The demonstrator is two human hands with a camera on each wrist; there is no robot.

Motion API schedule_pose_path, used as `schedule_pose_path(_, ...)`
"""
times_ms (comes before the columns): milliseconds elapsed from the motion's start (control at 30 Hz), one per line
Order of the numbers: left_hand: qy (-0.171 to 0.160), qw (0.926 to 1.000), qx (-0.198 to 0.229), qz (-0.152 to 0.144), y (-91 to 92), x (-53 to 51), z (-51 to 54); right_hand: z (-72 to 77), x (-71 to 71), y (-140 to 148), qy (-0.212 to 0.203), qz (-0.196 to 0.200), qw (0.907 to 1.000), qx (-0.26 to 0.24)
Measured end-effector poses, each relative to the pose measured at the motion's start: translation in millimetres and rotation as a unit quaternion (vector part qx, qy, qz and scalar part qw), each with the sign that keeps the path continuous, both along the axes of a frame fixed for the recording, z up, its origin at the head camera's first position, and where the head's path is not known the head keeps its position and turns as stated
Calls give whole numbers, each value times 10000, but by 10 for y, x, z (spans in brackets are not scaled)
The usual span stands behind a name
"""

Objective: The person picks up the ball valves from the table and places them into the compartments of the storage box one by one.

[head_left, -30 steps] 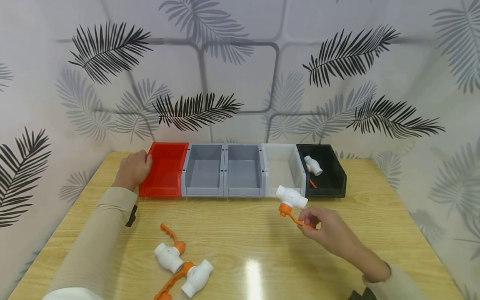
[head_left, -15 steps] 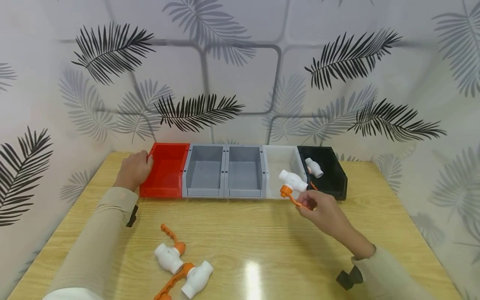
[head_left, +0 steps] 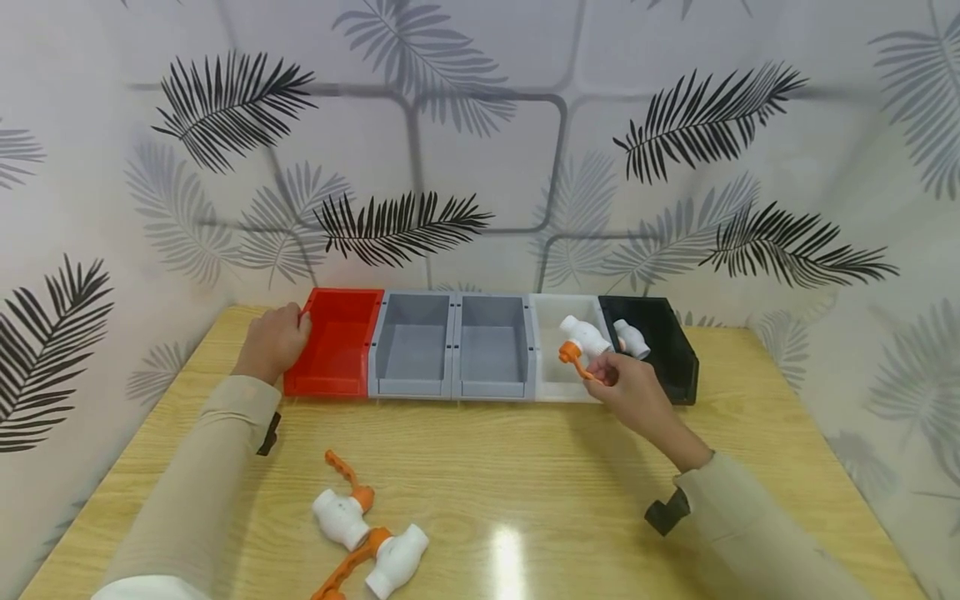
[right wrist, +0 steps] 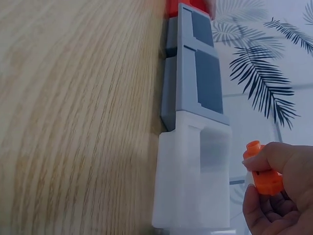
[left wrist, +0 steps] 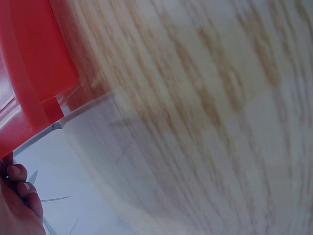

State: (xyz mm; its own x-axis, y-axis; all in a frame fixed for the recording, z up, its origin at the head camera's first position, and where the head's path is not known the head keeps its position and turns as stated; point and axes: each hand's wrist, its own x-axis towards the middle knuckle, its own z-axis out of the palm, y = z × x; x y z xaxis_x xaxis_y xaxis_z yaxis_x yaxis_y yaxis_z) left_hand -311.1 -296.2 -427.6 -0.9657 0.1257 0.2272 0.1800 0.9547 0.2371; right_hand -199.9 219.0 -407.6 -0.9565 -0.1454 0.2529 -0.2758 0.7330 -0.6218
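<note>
My right hand (head_left: 633,396) pinches the orange handle (head_left: 573,357) of a white ball valve (head_left: 585,335), held over the white bin (head_left: 555,390) near its right wall. In the right wrist view, thumb and fingers close on the orange handle (right wrist: 267,182); the valve's white body is mostly hidden. At the left, my left hand (head_left: 272,343) grips the left rim of the red bin (head_left: 326,386). The left wrist view shows its curled fingers (left wrist: 29,191) at the edge of the red bin (left wrist: 36,54). One white valve (head_left: 632,340) lies in the black bin (head_left: 684,385).
Two grey bins (head_left: 411,387) (head_left: 491,388) stand between the red and white bins, all in one row. On the wooden table nearer me lie two ball valves (head_left: 341,518) (head_left: 397,560) with orange handles. A leaf-patterned wall (head_left: 480,167) rises behind the bins.
My right hand has carried the ball valve forward, from in front of the bins to over the white bin. My left hand stays on the red bin.
</note>
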Motion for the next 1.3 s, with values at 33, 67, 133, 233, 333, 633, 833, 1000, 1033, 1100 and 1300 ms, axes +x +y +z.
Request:
schedule_pose_path(33,3,10000,-3,-4,5,2,3,-14,-28,-8,18,-10,10000,13)
schedule_pose_path(67,17,10000,-7,-10,7,4,6,-29,-56,-19,52,-13,10000,22)
schedule_pose_path(133,42,10000,-6,-16,10,8,10,-60,-112,-45,117,-8,9999,36)
schedule_pose_path(233,87,10000,-4,-13,17,19,20,-102,-192,-97,174,-49,9998,91)
schedule_pose_path(333,56,10000,-1,0,15,28,27,-135,-263,-162,160,-100,9997,131)
schedule_pose_path(633,72,10000,41,18,-10,-16,-15,-253,-466,-283,318,-307,9987,252)
schedule_pose_path(833,87,9999,100,7,-34,-59,-53,-347,-563,-296,179,-338,9990,216)
schedule_pose_path(1000,13,9999,150,12,-27,-58,-45,-442,-599,-304,292,-249,9991,195)
schedule_pose_path(1033,7,9999,146,10,-24,-55,-42,-454,-599,-308,304,-230,9991,205)
schedule_pose_path(1100,10,9999,140,8,-21,-52,-43,-478,-599,-316,311,-223,9990,233)
schedule_pose_path(1300,73,9999,117,17,-21,-48,-45,-473,-580,-349,268,-236,9991,222)
